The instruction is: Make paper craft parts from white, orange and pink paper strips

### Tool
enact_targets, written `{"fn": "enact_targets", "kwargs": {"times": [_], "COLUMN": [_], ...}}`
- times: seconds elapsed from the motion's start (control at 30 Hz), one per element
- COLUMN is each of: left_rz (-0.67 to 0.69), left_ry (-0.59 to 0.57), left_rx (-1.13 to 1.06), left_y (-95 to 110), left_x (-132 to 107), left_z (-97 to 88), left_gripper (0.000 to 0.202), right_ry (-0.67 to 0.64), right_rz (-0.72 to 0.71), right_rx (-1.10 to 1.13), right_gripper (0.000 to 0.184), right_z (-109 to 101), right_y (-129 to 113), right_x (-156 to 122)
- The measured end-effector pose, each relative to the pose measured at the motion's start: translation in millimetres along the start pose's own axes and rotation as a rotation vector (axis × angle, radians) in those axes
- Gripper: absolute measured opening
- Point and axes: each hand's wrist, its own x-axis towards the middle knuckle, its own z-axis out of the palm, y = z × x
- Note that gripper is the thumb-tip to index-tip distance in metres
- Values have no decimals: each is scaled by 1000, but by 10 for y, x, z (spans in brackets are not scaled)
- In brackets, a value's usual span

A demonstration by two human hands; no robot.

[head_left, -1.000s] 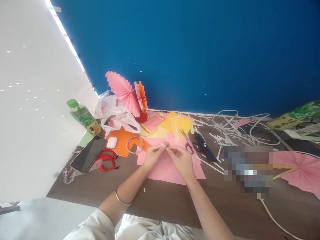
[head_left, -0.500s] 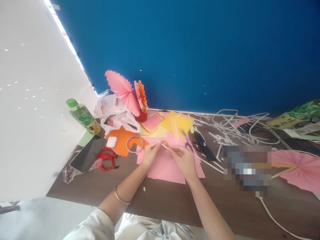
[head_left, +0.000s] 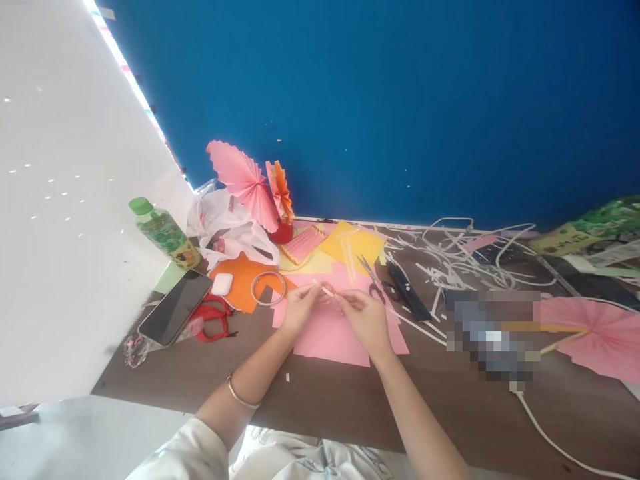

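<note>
Between my two hands is a short, thin white strip, pinched at both ends; whether it is paper or tape I cannot tell. My left hand has its fingertips closed on the strip's left end. At its right end, the thumb and fingers of my right hand are pressed together. Both hands are above pink paper sheets on the table. Scissors with dark handles lie just beyond my right hand. A roll of tape rests on orange paper left of my left hand.
On the left are a phone, a white case, a green-capped bottle and a plastic bag. Folded pink paper fans stand behind. Tangled white cables and strips, a black bar-shaped object and a pink fan lie right.
Hardly anything differs. My fingers have shifted slightly around the white strip, and the whole view has moved a little.
</note>
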Motion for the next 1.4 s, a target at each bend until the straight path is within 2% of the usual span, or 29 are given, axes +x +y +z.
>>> {"fn": "enact_targets", "kwargs": {"times": [0.13, 0.27, 0.37, 0.5, 0.67, 1.03, 1.23, 1.33, 1.4], "left_rz": [43, 103, 139, 147, 101, 16, -54, -25, 14], "left_ry": [-32, -86, -80, -50, 21, 13, -70, -103, -85], "left_rx": [42, 246, 307, 263, 135, 8, -121, -18, 93], "left_y": [4, 31, 47, 43, 19, -28, -13, -8, -11], "left_x": [2, -31, -53, -47, -11, 2, 7, -8, -17], "left_z": [-3, 5, 9, 7, -2, -6, -1, 11, 12], "left_gripper": [36, 28, 27, 28, 32, 35, 37, 34, 29], "right_ry": [-28, -38, -27, -7, -22, -21, -2, -13, -25], "right_rz": [10, 43, 77, 107, 55, 50, 23, 8, 21], "right_rx": [21, 69, 84, 55, -9, -4, 2, -3, 9], "right_gripper": [28, 29, 31, 31, 28, 30, 31, 30, 30], "right_z": [0, 10, 14, 6, -1, -21, -15, -8, -1], "right_y": [-3, -10, -26, -74, -83, -38, 1, 4, -13], "right_x": [-6, -16, -29, -43, -42, -20, -14, -25, -36]}}
